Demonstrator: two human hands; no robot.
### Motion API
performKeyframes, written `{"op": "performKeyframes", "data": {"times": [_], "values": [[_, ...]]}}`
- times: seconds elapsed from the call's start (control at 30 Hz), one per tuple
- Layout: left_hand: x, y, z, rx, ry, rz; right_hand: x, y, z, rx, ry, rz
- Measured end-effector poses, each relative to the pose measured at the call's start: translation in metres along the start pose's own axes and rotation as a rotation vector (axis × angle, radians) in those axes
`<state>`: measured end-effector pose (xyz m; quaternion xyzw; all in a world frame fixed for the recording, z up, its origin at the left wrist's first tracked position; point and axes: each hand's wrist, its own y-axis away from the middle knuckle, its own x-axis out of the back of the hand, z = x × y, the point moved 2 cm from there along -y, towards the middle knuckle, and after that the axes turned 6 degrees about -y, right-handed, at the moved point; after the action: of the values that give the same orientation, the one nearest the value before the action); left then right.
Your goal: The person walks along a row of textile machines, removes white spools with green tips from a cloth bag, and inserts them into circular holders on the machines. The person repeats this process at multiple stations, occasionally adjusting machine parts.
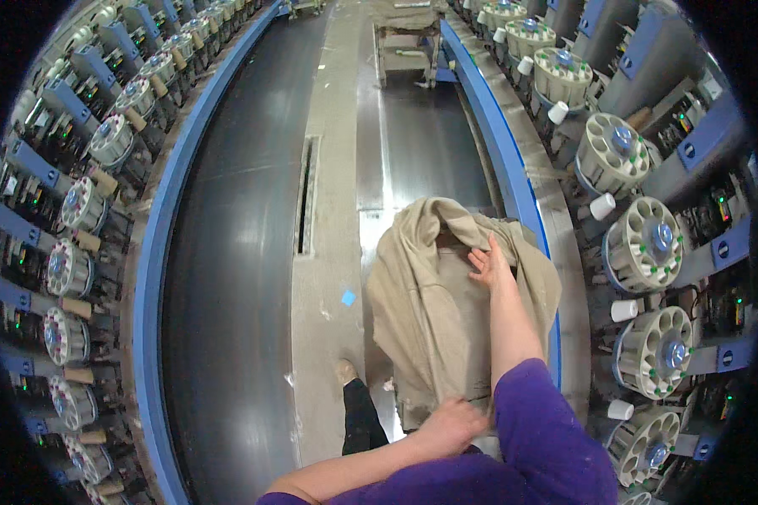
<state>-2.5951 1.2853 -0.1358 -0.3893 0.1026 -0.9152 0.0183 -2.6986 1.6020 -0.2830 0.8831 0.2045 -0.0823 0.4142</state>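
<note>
Closest, purple sleeves (531,412) covered the person's upper arms, both forearms bare. The left hand (453,423) lay low, just beside the bottom edge of the cloth (429,307), its fingers curled; whether they were clamped on anything, I could not tell. To its left, a dark trouser leg (363,417) ended in a pale shoe (347,370) on the floor (324,337).

Beyond the left hand, the beige cloth spread in a large, loose heap right of the walkway's middle, its right side up against the right rail (514,181). Folds ran down its left half, and near its top it gaped into a shadowed hollow. The right hand (490,263) was at that hollow, fingers apart and not closed on the cloth; whether the fingertips touched it was unclear.

Left of the heap, a small blue square (348,297) lay on the floor, and farther up ran a narrow dark slot (307,198). Another blue rail (173,231) bordered the left side. Outside the rails, rows of round holders (646,244) curved away, with white cones (623,310) beside those on the right and brown tubes (77,307) beside those on the left. At the far end stood a cart (408,52), near the right rail.
</note>
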Motion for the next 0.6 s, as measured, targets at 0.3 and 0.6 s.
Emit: {"op": "performKeyframes", "data": {"times": [0.3,0.6], "values": [[0.090,-0.029,-0.110,-0.197,0.036,-0.121,-0.147,-0.065,-0.088,-0.091,0.549,0.047],[0.075,-0.109,-0.234,-0.260,-0.025,0.065,-0.240,-0.236,-0.108,0.012,-0.301,0.155]]}}
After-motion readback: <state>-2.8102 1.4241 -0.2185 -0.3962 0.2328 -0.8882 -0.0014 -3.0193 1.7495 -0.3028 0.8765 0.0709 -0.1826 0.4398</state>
